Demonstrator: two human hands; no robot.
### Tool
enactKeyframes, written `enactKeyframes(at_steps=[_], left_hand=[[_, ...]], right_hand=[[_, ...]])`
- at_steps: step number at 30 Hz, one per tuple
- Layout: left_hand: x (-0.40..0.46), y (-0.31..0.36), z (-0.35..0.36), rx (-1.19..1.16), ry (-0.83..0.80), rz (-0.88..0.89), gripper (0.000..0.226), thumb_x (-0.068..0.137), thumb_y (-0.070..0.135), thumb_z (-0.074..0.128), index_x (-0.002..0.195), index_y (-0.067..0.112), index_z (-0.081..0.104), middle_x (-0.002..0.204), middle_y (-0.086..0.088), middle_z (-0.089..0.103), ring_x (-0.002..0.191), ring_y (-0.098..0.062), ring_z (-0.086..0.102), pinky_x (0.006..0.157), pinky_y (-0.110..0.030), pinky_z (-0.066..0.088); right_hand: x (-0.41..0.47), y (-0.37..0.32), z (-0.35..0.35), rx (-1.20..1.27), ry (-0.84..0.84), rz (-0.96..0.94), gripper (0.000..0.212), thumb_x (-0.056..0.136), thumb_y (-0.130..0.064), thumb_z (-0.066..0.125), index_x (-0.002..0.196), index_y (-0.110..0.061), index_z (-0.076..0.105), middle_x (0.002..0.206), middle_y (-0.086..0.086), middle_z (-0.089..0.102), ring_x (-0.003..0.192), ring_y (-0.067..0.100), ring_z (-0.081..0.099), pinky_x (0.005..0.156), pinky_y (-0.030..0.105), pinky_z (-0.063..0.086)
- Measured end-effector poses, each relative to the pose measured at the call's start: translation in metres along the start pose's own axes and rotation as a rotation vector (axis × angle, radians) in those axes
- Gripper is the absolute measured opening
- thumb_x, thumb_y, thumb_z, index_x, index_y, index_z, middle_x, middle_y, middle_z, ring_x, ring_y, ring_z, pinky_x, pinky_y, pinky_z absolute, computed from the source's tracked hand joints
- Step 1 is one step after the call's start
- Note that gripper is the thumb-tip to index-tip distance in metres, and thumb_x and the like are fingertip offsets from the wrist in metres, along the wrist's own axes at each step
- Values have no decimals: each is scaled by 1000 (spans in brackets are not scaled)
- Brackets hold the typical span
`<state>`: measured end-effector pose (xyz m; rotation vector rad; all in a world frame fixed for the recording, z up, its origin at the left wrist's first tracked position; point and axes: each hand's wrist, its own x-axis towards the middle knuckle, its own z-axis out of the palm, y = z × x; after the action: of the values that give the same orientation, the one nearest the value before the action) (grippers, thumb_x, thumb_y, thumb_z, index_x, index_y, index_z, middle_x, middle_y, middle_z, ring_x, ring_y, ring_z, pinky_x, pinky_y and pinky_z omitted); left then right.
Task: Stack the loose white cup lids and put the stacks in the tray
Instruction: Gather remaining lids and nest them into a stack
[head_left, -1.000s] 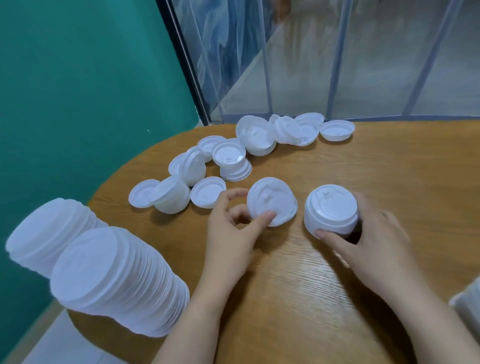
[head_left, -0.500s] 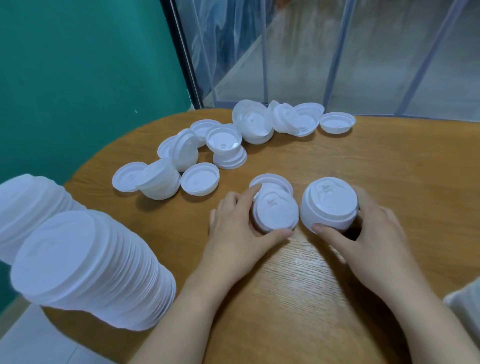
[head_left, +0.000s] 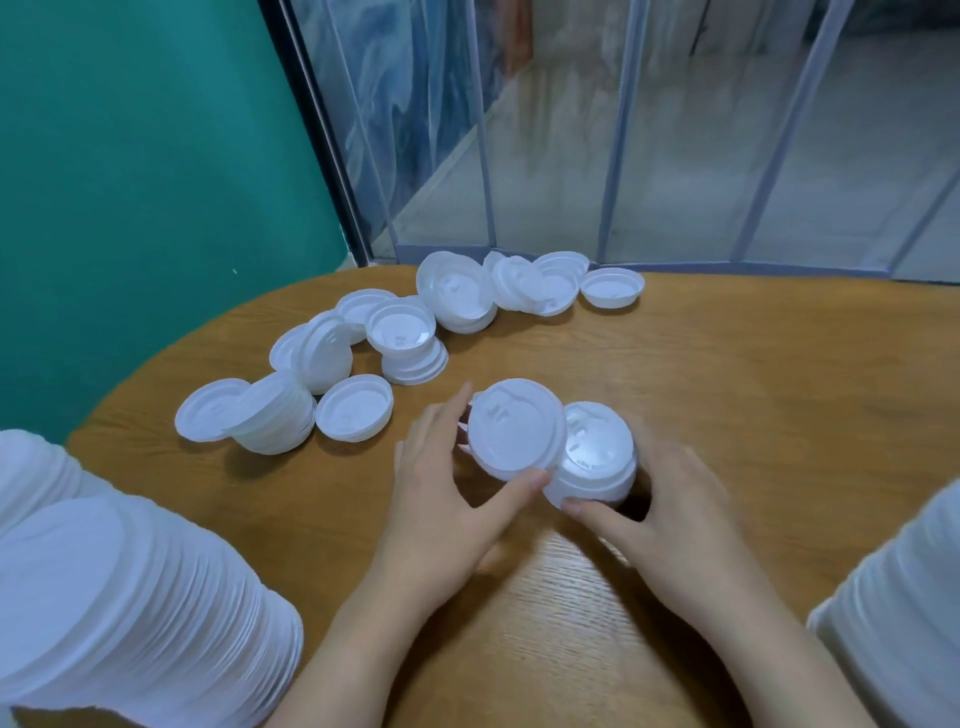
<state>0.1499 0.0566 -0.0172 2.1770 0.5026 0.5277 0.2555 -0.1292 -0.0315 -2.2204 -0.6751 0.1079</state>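
Left hand (head_left: 447, 499) grasping a tilted white lid (head_left: 514, 428) between thumb and fingers, its edge overlapping the short lid stack (head_left: 597, 462) gripped by the right hand (head_left: 670, 525) on the wooden table (head_left: 727, 389); loose lids (head_left: 358, 364) lie beyond

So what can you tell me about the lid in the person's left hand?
The lid is a round white cup lid, thin plastic by its look, with a raised rim and small moulded marks on top. The left hand pinches it between thumb and fingers, tilted, top toward the camera. Its right edge overlaps the short stack of lids held by the right hand.
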Motion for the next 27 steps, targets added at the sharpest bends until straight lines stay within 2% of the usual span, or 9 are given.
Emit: enactKeyframes(at_steps=[2, 5, 7, 10, 13, 17, 19, 22, 27], left_hand=[[-1, 4, 2, -17, -12, 44, 74, 71, 63, 80, 135, 54, 46, 128, 33, 53, 124, -2, 48, 94, -2, 30], [-1, 9, 7, 6, -46, 104, 61, 69, 59, 79, 124, 52, 52, 127, 31, 56, 121, -5, 50, 97, -12, 32], [0, 8, 12, 41, -57, 134, 60, 69, 59, 78, 123, 50, 55, 126, 31, 56, 122, -7, 50, 101, -19, 34], [1, 7, 17, 64, -73, 145, 62, 70, 65, 74, 127, 54, 52, 129, 34, 54, 126, -6, 48, 104, -12, 29], [2, 8, 20, 75, -98, 153, 62, 70, 68, 71, 127, 57, 50, 131, 37, 51, 131, 1, 41, 106, -14, 28], [5, 7, 25, 80, -103, 147, 71, 71, 71, 68, 136, 44, 56, 135, 33, 51, 135, -1, 42, 111, -18, 27], [7, 7, 27, 69, -99, 131, 73, 72, 73, 67, 137, 43, 57, 135, 32, 53, 134, -3, 43, 110, -13, 24], [9, 8, 29, 50, -100, 110, 70, 71, 75, 66, 135, 47, 57, 132, 35, 53, 133, -2, 42, 103, -3, 21], [11, 9, 28, 45, -105, 123, 54, 70, 74, 67, 120, 58, 54, 127, 40, 53, 129, 4, 41, 106, -16, 29]], right_hand=[[-1, -1, 2, 1, -40, -45, 71, 72, -64, 78, 136, -53, 48, 113, -34, 59, 114, -1, 46, 95, 30, 37], [-1, 0, 3, 4, -49, -51, 77, 72, -72, 73, 141, -52, 44, 120, -36, 57, 118, -4, 43, 103, 31, 37], [-1, 0, 3, -4, -54, -51, 81, 70, -79, 64, 143, -50, 44, 122, -34, 58, 119, -3, 42, 106, 34, 37], [-1, -1, 3, -17, -55, -56, 80, 69, -80, 57, 142, -49, 44, 120, -32, 59, 118, -1, 45, 106, 37, 40], [-1, -2, 3, -12, -66, -52, 75, 70, -78, 56, 139, -51, 44, 118, -34, 58, 118, -1, 45, 104, 33, 38], [-1, -3, 1, -18, -66, -24, 92, 67, -80, 59, 148, -44, 37, 111, -39, 46, 118, 0, 41, 100, 27, 31], [-1, -3, 1, -9, -73, 0, 100, 67, -76, 66, 154, -42, 31, 110, -38, 41, 119, 1, 40, 101, 26, 29], [-1, -1, 1, -4, -68, -10, 105, 61, -83, 59, 155, -42, 33, 123, -37, 45, 124, 1, 43, 104, 26, 30], [-2, -1, 1, 6, -57, -25, 99, 60, -82, 59, 149, -46, 37, 113, -48, 39, 117, -4, 41, 100, 25, 30]])
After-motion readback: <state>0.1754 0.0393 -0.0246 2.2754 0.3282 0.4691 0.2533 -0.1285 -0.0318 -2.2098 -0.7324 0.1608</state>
